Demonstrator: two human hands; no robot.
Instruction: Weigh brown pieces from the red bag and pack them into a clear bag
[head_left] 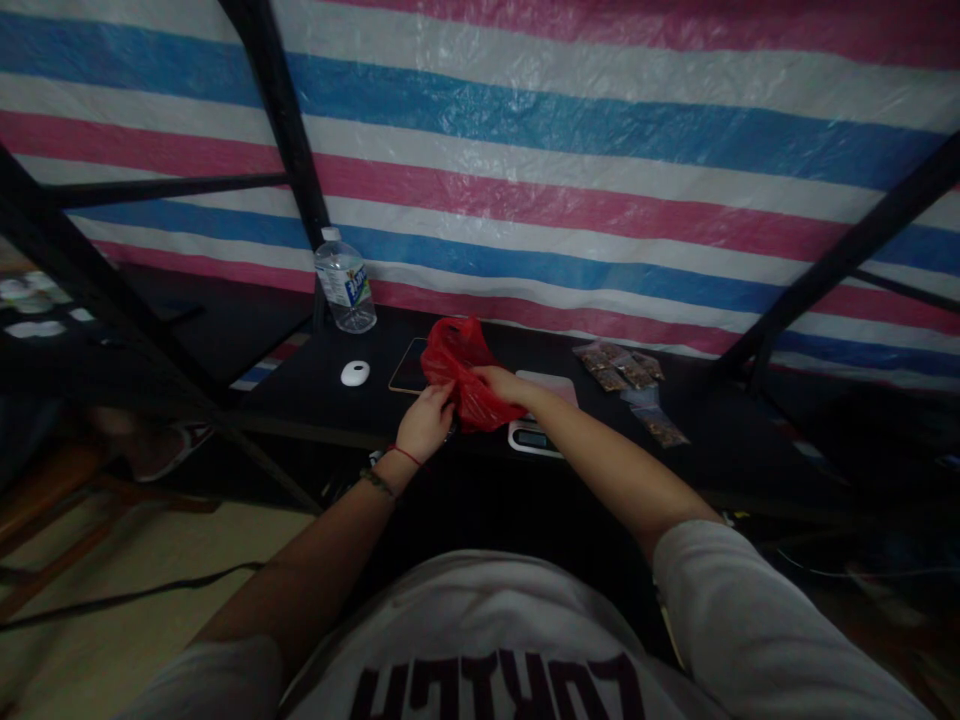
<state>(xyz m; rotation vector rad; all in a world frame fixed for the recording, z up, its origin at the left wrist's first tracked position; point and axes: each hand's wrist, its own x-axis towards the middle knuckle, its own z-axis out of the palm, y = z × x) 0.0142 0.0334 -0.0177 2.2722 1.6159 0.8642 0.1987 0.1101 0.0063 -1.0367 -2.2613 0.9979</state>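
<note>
Striped sheeting (570,195) hangs behind the black table (739,425).

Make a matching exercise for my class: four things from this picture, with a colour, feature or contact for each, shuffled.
1. plastic bag
2. bottle
3. scale
4. small packets

A. digital display at its front
B. red, touched by the left hand and right hand
C. brown contents
D. white cap

Pairs: 1-B, 2-D, 3-A, 4-C

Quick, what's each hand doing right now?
Left hand: closed, pinching the red bag.
Right hand: against the red bag, fingers partly hidden; open or closed can't be told.
</note>
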